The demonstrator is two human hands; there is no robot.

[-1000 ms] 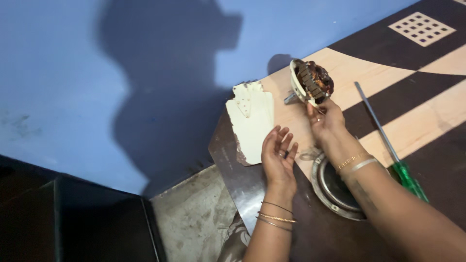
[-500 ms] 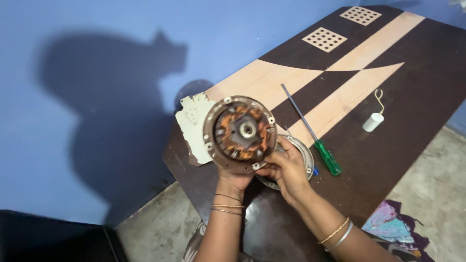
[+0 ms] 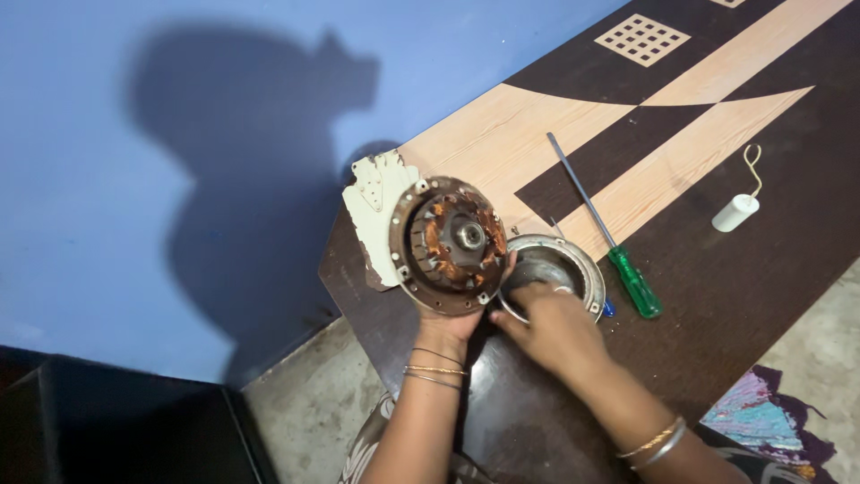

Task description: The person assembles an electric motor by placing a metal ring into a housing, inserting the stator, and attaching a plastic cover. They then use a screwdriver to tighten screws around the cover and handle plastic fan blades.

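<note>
Setting: blue wall behind a dark-and-light wooden table (image 3: pixel 717 296), viewed from above.
Left hand: left hand (image 3: pixel 445 324) grips the motor core (image 3: pixel 451 244) from below, copper windings facing up, tilted at the table's near-left corner.
Right hand: right hand (image 3: pixel 548 324) rests on the metal housing (image 3: pixel 548 269) just right of the core; I can't tell whether it grips.
Progress: core is out of the housing, so the motor looks opened; refitting appears not yet done.
Nearby: green-handled screwdriver (image 3: pixel 605 235) and white capacitor (image 3: pixel 736 211) further right of the core; cream bracket (image 3: pixel 374 215) behind it.

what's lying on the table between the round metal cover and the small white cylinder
In the head view, the green-handled screwdriver lies between the round metal cover and the small white cylinder, its handle beside the cover's rim; past it, bare dark tabletop.
</note>
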